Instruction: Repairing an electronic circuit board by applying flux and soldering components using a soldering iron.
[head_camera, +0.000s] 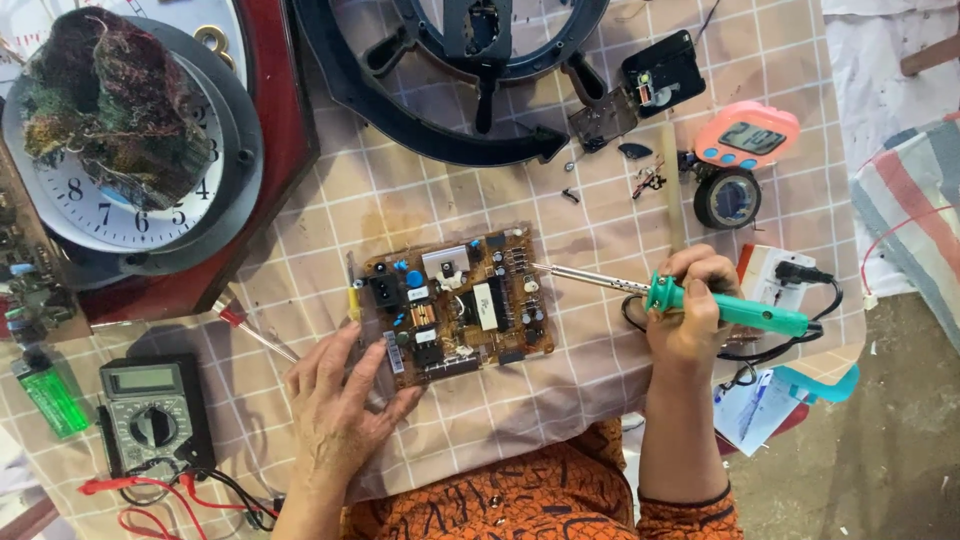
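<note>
An orange garment with dark patterning, short-sleeved, apparently dark-edged at the cuff.

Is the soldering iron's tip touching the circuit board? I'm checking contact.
No, the soldering iron in the right hand has its tip just beyond the right edge of the circuit board, over the tablecloth.

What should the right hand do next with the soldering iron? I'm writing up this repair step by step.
Probably ease the soldering iron tip left and down onto the circuit board: the tip hovers at its right edge, and the left hand lies flat beside its lower left corner.
</note>
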